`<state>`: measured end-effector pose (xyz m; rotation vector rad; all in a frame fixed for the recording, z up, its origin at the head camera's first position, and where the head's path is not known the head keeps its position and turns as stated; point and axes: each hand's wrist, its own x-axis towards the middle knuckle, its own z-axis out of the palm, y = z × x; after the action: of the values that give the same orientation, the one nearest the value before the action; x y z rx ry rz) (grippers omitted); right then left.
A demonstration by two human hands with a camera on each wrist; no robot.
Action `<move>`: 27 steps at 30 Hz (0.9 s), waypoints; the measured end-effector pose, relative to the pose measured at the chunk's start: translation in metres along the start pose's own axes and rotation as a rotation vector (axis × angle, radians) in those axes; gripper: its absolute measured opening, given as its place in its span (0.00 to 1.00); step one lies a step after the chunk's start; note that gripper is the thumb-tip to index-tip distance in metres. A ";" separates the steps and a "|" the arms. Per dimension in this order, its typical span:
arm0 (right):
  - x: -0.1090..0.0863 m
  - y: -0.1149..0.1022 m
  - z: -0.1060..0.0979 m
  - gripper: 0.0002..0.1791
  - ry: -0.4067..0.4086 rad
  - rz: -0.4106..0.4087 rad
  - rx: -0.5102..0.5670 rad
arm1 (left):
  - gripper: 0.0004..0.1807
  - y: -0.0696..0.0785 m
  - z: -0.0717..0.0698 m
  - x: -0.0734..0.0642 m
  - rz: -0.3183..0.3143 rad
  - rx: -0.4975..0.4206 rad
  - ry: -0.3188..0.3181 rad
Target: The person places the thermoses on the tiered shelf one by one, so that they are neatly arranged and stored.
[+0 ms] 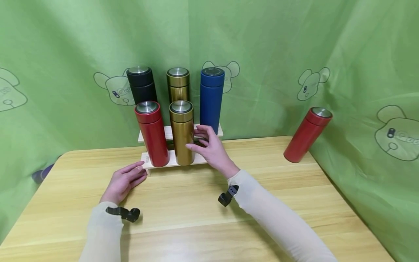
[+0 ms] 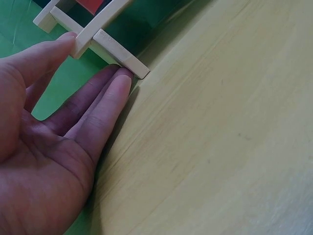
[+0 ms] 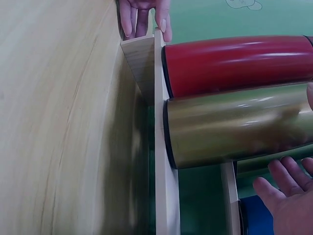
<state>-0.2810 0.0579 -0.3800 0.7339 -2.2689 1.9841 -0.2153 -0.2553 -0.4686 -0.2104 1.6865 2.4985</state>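
Note:
My right hand is beside the front gold thermos, thumb in front of its right side and the other fingers spread behind. In the right wrist view those fingers look loose, not wrapped round the thermos. My left hand touches the left end of the two-step wooden rack; in the left wrist view its fingers reach out nearly straight against the rack's end. A red thermos stands upright left of the gold one on the lower step.
On the upper step behind stand a black thermos, another gold thermos and a blue thermos. Another red thermos stands alone at the table's back right. Green curtain borders the back and sides.

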 end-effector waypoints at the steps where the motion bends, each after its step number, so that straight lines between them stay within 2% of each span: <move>1: -0.001 0.000 0.000 0.39 0.001 0.003 -0.005 | 0.18 0.000 0.000 0.000 0.002 -0.002 0.001; 8: -0.005 0.002 -0.003 0.38 -0.003 -0.009 -0.023 | 0.16 -0.002 0.000 0.001 0.000 -0.012 -0.003; 15: -0.011 0.004 -0.009 0.36 -0.002 -0.020 -0.037 | 0.21 -0.001 0.001 0.000 -0.005 0.004 0.003; 23: -0.016 0.009 -0.017 0.35 0.002 -0.030 -0.045 | 0.14 0.001 -0.002 0.001 -0.013 0.016 -0.013; 27: -0.019 0.011 -0.024 0.31 0.014 -0.029 -0.046 | 0.16 0.003 -0.002 0.001 -0.015 0.033 -0.017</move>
<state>-0.2748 0.0871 -0.3923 0.7420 -2.2741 1.9119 -0.2163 -0.2586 -0.4671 -0.1970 1.7123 2.4526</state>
